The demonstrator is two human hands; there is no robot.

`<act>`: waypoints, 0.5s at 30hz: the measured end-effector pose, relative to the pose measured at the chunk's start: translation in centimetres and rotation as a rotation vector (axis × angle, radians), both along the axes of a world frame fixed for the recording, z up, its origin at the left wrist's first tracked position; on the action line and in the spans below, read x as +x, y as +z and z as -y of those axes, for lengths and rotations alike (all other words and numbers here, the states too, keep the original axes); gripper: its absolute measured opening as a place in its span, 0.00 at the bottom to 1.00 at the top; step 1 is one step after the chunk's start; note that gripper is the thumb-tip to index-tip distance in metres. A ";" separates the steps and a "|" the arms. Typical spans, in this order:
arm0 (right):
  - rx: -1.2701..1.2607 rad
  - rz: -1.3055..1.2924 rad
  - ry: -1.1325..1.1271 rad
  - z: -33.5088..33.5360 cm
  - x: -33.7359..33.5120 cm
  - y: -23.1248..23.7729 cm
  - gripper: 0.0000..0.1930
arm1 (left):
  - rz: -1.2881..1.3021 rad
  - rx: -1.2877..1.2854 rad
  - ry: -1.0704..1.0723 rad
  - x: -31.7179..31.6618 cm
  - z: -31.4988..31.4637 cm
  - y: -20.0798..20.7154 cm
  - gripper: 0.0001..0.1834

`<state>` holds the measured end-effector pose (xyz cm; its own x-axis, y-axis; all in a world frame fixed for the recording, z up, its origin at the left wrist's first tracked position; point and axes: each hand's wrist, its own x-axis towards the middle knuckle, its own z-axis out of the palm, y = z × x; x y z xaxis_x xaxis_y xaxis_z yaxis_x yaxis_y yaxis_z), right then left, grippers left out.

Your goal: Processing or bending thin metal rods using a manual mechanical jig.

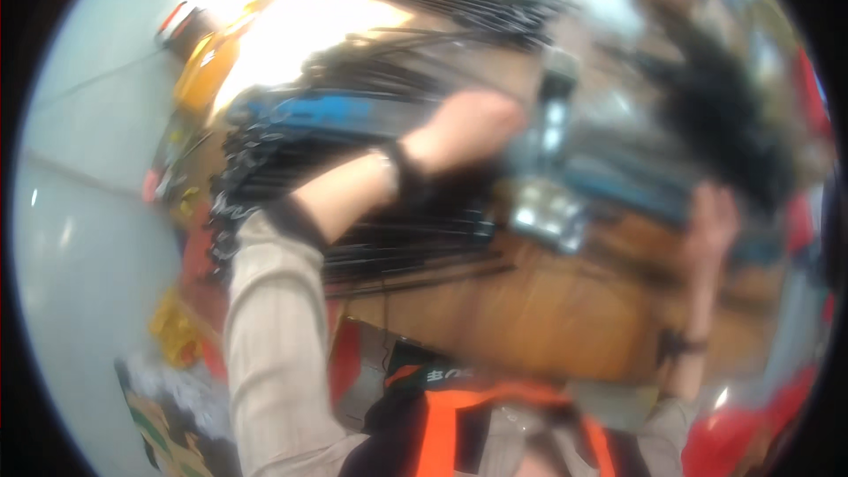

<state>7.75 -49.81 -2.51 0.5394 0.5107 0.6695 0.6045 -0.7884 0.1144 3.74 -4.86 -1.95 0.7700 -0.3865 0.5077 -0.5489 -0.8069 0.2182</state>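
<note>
Dozens of thin, glossy black rods [389,252] with ring-like ends fill the left of my view, lying in a loose heap on the brown wooden table [495,322]. I judge them light one by one but stiff, probably slick and apt to tangle at the rings, so I would take one mid-shaft and lift it clear along its length. A flat bright-blue patch [331,109] shows among them.

Next comes the left hand [473,124], above the heap's right end, its fingers curled in; blur keeps me from telling whether they pinch anything. Just beyond, to the lower right, a shiny silver metal block [548,215] sits on the wood. It looks hard and fairly heavy for its bulk, and smooth enough to slip, so I would grip it across two opposite sides.

Farther right, the right hand [711,221] points away from the wearer over the table. I cannot tell how its fingers stand. Beyond it lies a dark, blurred black bundle [724,110], too smeared to identify.
</note>
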 end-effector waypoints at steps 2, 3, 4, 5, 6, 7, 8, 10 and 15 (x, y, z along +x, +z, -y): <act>-0.017 -0.022 0.099 -1.6 -3.0 -0.5 0.16 | -0.102 0.107 0.120 0.3 0.8 0.0 0.10; 0.013 -0.037 0.146 -2.2 -4.6 -1.2 0.16 | -0.072 0.063 0.147 0.3 1.3 -0.1 0.10; 0.065 -0.077 0.167 -3.0 -5.6 -1.7 0.15 | -0.070 0.017 0.146 0.4 1.6 0.0 0.09; 0.076 -0.123 0.175 -3.5 -6.2 -2.1 0.15 | -0.104 0.069 0.195 0.4 1.8 0.2 0.08; 0.093 -0.168 0.193 -3.9 -6.7 -2.4 0.15 | -0.182 0.138 0.278 0.4 1.9 0.3 0.07; 0.098 -0.176 0.162 -4.3 -7.2 -2.6 0.15 | -0.183 0.137 0.222 0.3 1.9 0.5 0.07; 0.132 -0.186 0.155 -4.7 -7.5 -2.6 0.15 | -0.196 0.144 0.227 0.4 1.8 0.6 0.06; 0.196 -0.203 0.153 -5.6 -7.8 -2.4 0.16 | -0.227 0.149 0.226 0.4 1.5 0.7 0.06; 0.205 -0.262 0.132 -8.0 -8.2 -2.3 0.16 | -0.191 0.150 0.214 0.3 1.2 0.4 0.06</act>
